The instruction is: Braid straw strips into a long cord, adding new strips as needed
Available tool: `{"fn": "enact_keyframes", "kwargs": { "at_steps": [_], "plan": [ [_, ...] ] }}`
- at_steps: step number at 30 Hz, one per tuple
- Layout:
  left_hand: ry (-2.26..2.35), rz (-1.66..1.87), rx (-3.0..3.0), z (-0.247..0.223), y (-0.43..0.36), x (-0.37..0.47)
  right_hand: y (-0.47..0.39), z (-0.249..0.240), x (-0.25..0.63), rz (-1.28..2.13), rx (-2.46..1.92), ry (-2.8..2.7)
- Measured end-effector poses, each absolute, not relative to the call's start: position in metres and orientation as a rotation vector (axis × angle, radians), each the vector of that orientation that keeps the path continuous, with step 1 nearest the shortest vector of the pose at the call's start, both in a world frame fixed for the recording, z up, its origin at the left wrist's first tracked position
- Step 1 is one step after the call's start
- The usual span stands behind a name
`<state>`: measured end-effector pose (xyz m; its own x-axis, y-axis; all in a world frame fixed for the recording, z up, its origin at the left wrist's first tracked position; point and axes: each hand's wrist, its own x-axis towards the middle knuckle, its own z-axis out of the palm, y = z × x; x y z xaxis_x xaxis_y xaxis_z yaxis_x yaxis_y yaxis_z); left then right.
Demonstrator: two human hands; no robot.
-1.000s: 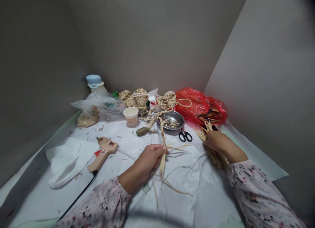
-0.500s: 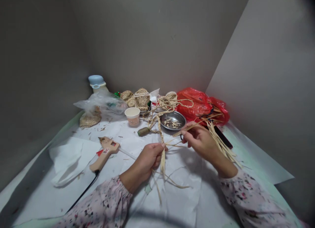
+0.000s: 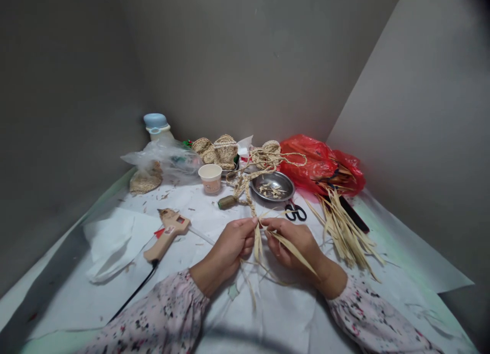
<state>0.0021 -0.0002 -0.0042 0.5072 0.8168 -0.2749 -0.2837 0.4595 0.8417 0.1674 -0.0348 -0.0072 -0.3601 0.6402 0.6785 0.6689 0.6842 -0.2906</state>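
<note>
Near the middle of the table, my left hand point(image 3: 234, 244) pinches the lower end of a braided straw cord point(image 3: 252, 206), with loose strands hanging below the fingers. Right beside it, my right hand point(image 3: 293, 242) is closed on a flat straw strand point(image 3: 296, 252) that lies across its fingers toward the wrist. The fingertips of both hands nearly meet at the end of the braid. Beyond them, the cord runs back in loops toward coiled straw pieces point(image 3: 225, 151). A bundle of loose straw point(image 3: 348, 234) lies to the right of my right hand.
Black-handled scissors point(image 3: 296, 212) lie behind my right hand, near a metal bowl point(image 3: 272, 186) with straw scraps. A glue gun point(image 3: 167, 236) and white paper point(image 3: 111, 242) are on the left. Farther back stand a paper cup point(image 3: 210, 179), a blue-lidded bottle point(image 3: 156, 125) and a red bag point(image 3: 308, 157).
My right hand has moved left and toward me, from beside the bowl to my left hand, with a strand in it. The scissors handles and more of the straw bundle are now uncovered.
</note>
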Motion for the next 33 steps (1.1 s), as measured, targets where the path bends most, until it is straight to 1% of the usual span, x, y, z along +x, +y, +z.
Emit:
{"fn": "enact_keyframes", "kwargs": {
  "at_steps": [6,15,20,26,30,33],
  "plan": [
    [0.742,0.787,0.817,-0.006,0.001,0.001,-0.035,-0.006,0.165,0.059,-0.905,-2.15],
    [0.713,0.776,0.766,-0.002,0.001,0.0,-0.039,0.001,0.164,0.021,-0.944,-2.281],
    [0.785,0.825,0.768,-0.003,0.002,0.001,-0.038,0.002,0.163,-0.003,-0.951,-2.346],
    [0.911,0.811,0.865,0.0,-0.004,0.005,-0.032,0.0,0.167,-0.157,-0.926,-2.122],
    [0.979,0.793,1.011,-0.006,-0.006,0.006,-0.028,0.001,0.166,-0.201,-1.052,-2.013],
    [0.959,0.783,1.101,-0.009,-0.005,0.007,-0.024,-0.001,0.164,-0.171,-1.159,-1.995]
  ]
}}
